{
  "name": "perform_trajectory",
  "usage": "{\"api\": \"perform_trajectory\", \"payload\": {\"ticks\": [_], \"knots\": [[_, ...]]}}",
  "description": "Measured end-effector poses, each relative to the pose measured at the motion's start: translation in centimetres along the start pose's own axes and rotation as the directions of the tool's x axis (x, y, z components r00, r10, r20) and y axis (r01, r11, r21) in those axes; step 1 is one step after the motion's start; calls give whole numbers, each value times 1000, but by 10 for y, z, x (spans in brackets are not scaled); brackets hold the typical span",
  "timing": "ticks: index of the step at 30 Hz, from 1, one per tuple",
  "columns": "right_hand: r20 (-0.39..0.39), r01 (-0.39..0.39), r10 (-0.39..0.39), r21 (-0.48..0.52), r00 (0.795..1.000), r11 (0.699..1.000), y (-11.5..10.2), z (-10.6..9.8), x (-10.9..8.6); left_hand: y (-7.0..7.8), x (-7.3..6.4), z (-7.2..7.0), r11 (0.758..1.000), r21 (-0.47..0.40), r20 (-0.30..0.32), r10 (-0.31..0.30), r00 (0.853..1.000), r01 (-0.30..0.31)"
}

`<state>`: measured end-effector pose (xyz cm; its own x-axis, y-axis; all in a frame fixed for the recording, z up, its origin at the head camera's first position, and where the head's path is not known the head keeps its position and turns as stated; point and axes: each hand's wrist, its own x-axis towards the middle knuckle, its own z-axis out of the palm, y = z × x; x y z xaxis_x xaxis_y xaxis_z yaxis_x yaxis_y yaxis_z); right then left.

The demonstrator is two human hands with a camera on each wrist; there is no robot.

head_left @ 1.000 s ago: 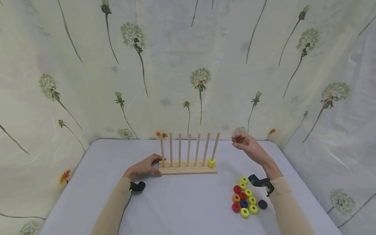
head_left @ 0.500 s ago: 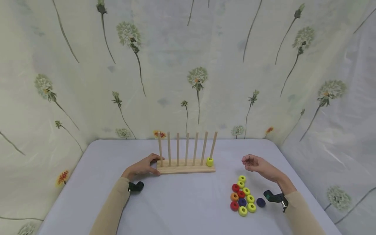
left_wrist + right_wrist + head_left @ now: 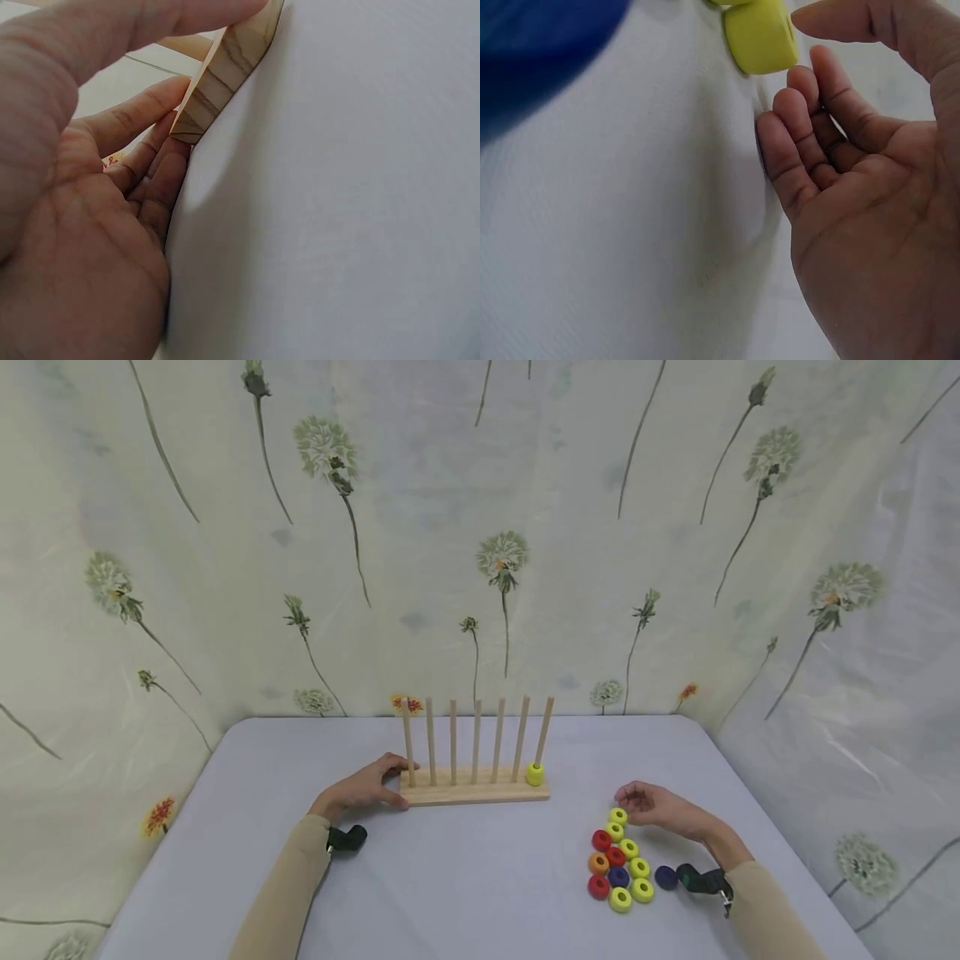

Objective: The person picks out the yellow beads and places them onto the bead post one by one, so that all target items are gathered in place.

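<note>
My left hand [image 3: 363, 787] grips the left end of a wooden peg rack [image 3: 474, 794], thumb at the front edge and fingers behind. The rack's end grain [image 3: 225, 75] shows between thumb and fingers in the left wrist view. Several upright pegs stand on it, and a yellow bead [image 3: 535, 775] sits at the foot of the rightmost one. My right hand [image 3: 663, 807] is at the far end of the loose beads, beside a yellow bead [image 3: 759, 37]. Thumb and fingertips are close to that bead with a gap between them, and nothing is held.
Loose beads lie right of the rack on the white tabletop: several yellow ones, red beads [image 3: 597, 887], an orange bead [image 3: 594, 867] and a dark blue bead [image 3: 618, 883]. Another dark blue bead [image 3: 665, 877] lies apart near my right wrist. A flowered curtain [image 3: 420, 527] surrounds the table.
My right hand has come down from beside the pegs to the far end of the loose beads. The left hand keeps its grip on the rack, which stays in place.
</note>
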<state>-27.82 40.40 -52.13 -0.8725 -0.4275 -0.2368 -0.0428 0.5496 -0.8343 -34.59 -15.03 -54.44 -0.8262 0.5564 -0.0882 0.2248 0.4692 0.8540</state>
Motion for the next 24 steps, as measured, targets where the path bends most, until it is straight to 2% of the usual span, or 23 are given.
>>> {"api": "perform_trajectory", "payload": {"ticks": [8, 16, 24], "knots": [[-12, 19, -20, -91, 1000, 996, 1, 8, 3, -2, 1, 0, 1000, 13, -5, -5, 1000, 5], [-19, -24, 22, -123, 1000, 992, 1, 13, 5, -3, 1, 0, 1000, 26, -9, -9, 1000, 9], [-94, -24, 12, -126, 995, 992, 2, 13, 4, -1, 1, 2, 1000, 0, -20, -23, 1000, 23]]}}
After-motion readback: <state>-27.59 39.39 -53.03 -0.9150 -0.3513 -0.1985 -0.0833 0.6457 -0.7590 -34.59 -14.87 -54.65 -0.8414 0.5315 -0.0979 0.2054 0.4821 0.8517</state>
